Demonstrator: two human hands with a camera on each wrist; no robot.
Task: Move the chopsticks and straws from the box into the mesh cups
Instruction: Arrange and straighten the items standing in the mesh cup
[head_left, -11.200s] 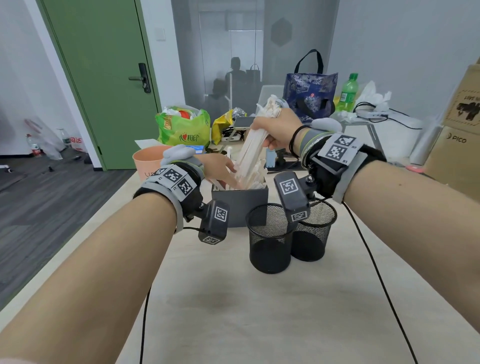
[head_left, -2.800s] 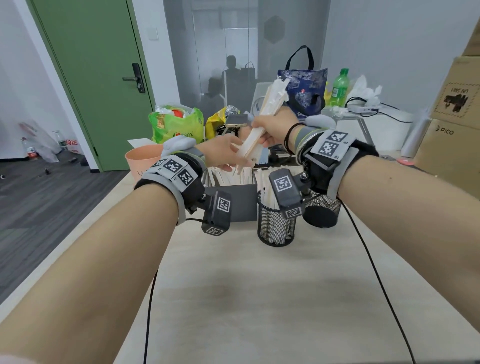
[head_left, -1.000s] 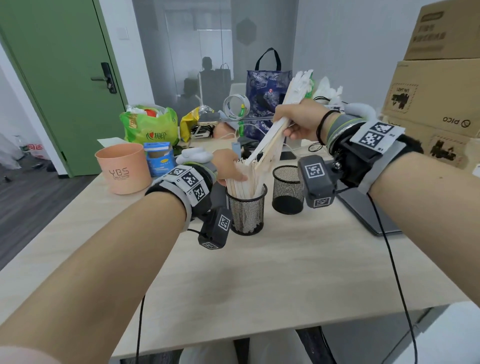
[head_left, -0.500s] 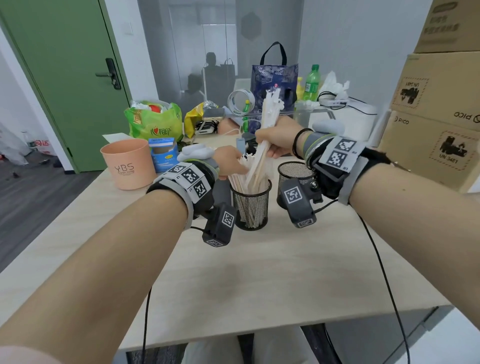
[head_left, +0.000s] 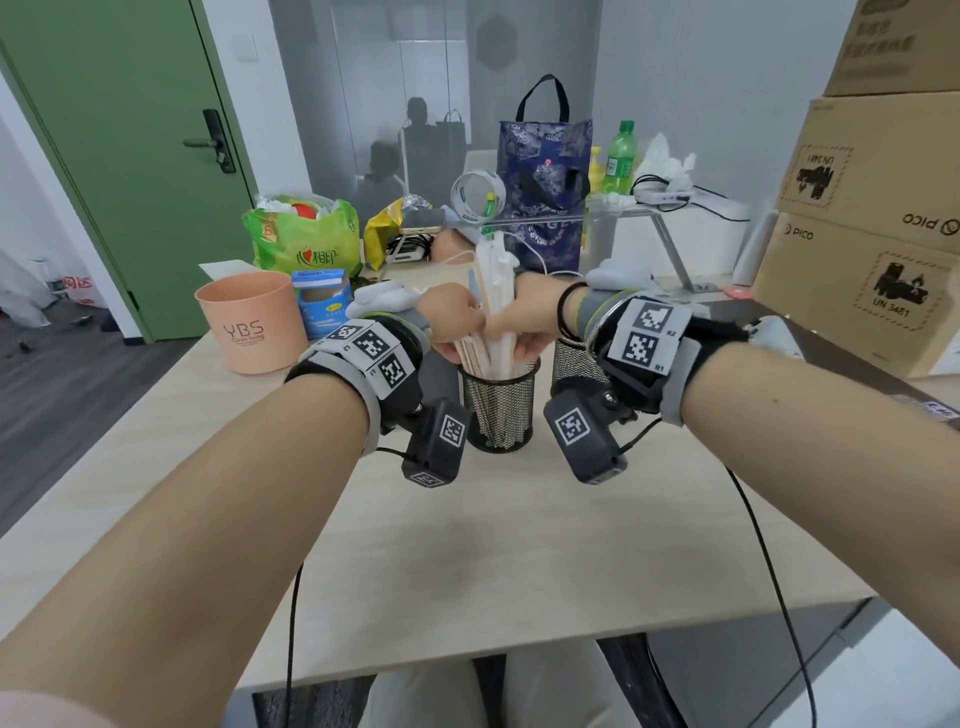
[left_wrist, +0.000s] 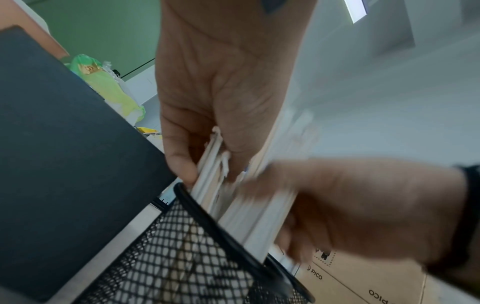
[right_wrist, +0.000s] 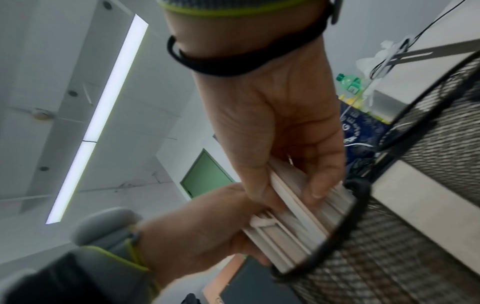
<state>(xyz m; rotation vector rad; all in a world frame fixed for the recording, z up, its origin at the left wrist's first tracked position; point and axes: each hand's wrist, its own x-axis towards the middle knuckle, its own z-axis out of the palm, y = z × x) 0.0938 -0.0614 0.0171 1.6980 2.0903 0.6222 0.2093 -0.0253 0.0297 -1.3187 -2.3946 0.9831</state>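
A bundle of paper-wrapped chopsticks and straws (head_left: 492, 306) stands upright in the near black mesh cup (head_left: 500, 410). My left hand (head_left: 460, 332) holds the bundle from the left, its fingers pinching the white sticks (left_wrist: 211, 158) just above the cup rim (left_wrist: 207, 214). From the right, my right hand (head_left: 511, 338) grips the same bundle (right_wrist: 293, 197) between thumb and fingers. A second mesh cup (head_left: 571, 358) stands behind my right wrist. The dark grey box (left_wrist: 64, 144) sits close on the left of the cup and is mostly hidden in the head view.
A peach plastic cup (head_left: 252, 325) and a small blue carton (head_left: 319, 301) stand at the left back of the wooden table (head_left: 493, 545). Bags, a green bottle (head_left: 622, 156) and cables crowd the far side. Cardboard boxes (head_left: 872, 223) are stacked at the right.
The bundle has sunk lower into the near mesh cup. My right hand came down with it to just above the rim, meeting the left hand.
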